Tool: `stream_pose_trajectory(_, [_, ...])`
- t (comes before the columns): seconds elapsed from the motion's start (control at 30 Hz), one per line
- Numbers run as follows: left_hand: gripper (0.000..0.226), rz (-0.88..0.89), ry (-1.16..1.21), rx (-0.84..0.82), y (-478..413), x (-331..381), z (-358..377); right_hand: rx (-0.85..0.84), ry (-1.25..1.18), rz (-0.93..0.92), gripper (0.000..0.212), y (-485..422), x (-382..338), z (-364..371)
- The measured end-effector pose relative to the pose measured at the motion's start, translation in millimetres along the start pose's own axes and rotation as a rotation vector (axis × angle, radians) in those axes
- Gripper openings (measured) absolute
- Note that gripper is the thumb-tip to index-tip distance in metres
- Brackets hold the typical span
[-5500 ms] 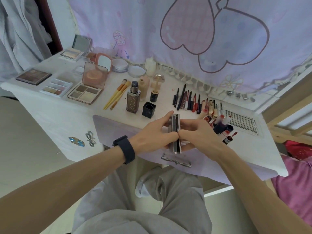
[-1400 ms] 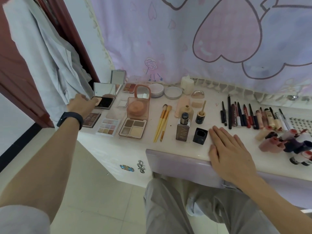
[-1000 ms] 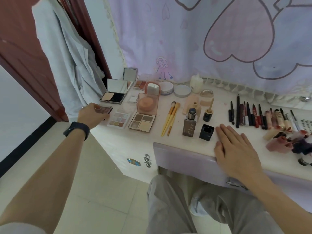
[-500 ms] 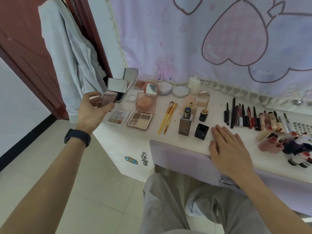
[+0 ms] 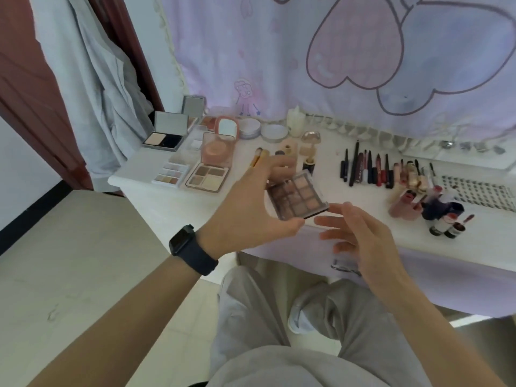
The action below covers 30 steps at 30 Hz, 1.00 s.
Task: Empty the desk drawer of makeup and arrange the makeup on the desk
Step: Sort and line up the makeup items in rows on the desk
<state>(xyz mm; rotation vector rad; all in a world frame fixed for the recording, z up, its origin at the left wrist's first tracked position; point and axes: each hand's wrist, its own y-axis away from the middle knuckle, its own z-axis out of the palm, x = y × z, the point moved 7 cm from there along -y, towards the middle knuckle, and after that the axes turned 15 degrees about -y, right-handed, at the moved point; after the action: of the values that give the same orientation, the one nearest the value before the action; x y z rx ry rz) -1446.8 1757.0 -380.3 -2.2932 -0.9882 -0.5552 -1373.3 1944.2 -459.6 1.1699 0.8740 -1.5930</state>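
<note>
brown eyeshadow palette clamped in left hand grip over desk edge (right hand spread apart, near).

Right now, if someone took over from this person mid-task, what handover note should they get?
Left hand grips the brown eyeshadow palette in the air above the front edge of the desk.
Right hand is open, fingers spread beside the palette's near corner; whether it touches cannot be told.
Done: palettes and compacts lie at the desk's left end, pencils in a row to the right, lip glosses grouped further right.
Left: set the held palette down, likely among the other palettes. The inside of the drawer is hidden, so check it for leftover makeup.
</note>
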Motion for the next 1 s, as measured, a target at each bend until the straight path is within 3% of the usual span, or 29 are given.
stream_pose_trajectory(0.1, [0.083, 0.093, -0.092, -0.134, 2, 20, 40, 0.007, -0.111, 0.094, 0.053, 4, 4, -7])
stream_pose_trajectory(0.23, [0.084, 0.154, -0.135, -0.170, 5, 30, 72, 0.070, -0.131, 0.134, 0.043, 9, 12, -29])
stream_pose_trajectory(0.4, [0.087, 0.016, -0.033, -0.129, 4, 19, 89, 0.085, -0.389, 0.274, 0.016, 17, 23, -44])
stream_pose_trajectory(0.57, [0.078, -0.049, 0.097, -0.111, 3, 21, 98, 0.066, -0.561, 0.420, 0.016, 18, 40, -45])
stream_pose_trajectory(0.67, [0.078, -0.020, 0.040, -0.095, 0, 26, 97, 0.048, -0.425, 0.391, 0.022, 13, 38, -46])
stream_pose_trajectory(0.83, [0.088, 0.075, -0.076, -0.177, -5, 31, 98, -0.013, -0.122, 0.297, 0.060, 3, 22, -52])
stream_pose_trajectory(1.0, [0.094, 0.121, -0.175, -0.254, -8, 32, 104, -0.054, -0.063, 0.329, 0.057, 3, 15, -47])
